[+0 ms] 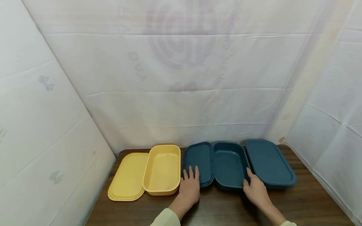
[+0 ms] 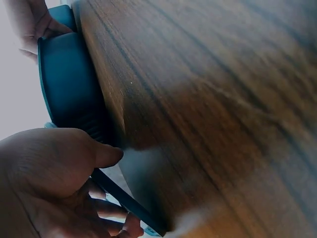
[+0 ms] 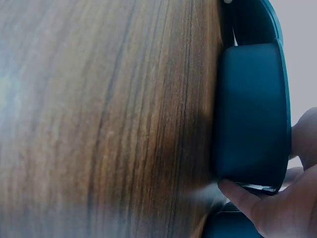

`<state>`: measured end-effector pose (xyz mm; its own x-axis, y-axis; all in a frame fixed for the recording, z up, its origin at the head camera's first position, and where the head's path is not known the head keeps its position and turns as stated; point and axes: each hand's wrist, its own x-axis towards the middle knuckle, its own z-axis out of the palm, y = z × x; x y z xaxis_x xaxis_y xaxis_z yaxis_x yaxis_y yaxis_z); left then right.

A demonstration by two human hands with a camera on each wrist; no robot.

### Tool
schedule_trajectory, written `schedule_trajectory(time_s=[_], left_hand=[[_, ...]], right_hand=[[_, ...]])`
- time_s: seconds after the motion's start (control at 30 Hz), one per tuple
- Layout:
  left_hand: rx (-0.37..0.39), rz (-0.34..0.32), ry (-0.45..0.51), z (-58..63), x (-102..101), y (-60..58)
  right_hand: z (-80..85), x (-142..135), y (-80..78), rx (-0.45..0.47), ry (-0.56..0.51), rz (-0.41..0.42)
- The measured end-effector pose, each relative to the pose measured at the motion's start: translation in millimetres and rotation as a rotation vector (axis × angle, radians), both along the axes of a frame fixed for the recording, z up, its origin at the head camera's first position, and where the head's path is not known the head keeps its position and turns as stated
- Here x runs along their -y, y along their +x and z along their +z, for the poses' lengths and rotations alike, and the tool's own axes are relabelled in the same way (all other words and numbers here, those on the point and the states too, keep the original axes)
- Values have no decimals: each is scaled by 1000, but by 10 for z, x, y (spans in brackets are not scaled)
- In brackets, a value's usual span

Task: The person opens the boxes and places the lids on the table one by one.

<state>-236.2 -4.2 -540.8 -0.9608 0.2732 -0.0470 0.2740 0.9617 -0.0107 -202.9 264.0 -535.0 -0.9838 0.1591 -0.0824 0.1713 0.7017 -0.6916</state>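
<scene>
My left hand (image 1: 190, 188) is at the near left part of a dark blue ridged lid (image 1: 202, 157). Its fingers lie spread on the lid's top, while in the left wrist view the thumb (image 2: 109, 156) is at the lower side of the tilted edge. An open dark blue box (image 1: 230, 164) stands right against this lid. With my right hand (image 1: 255, 190) I grip the box's near right wall. Beyond that hand, in the right wrist view, the box's outer side (image 3: 252, 114) shows. A blue box with its lid on (image 1: 270, 161) stands just right of the right hand.
To the left, an open yellow box (image 1: 162, 169) rests beside a yellow lid (image 1: 128, 177), overlapping it. Everything is on a brown wooden table (image 1: 220, 207). White cloth walls (image 1: 181, 78) enclose the table's back and sides.
</scene>
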Motion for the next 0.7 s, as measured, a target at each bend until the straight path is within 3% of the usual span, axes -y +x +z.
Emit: schedule_trajectory(time_s=[0.17,0.47,0.7], left_hand=[[-16,-4,-88,-6,-20,10],[50,-16,-75,-27,-14,-11],[43,-50,-101,-56,29,-17]], right_hand=[[1,-4,20,-26,7,-7],[3,-10,28,-30,21,-1],[-12,-10,24,-34,20,-3]])
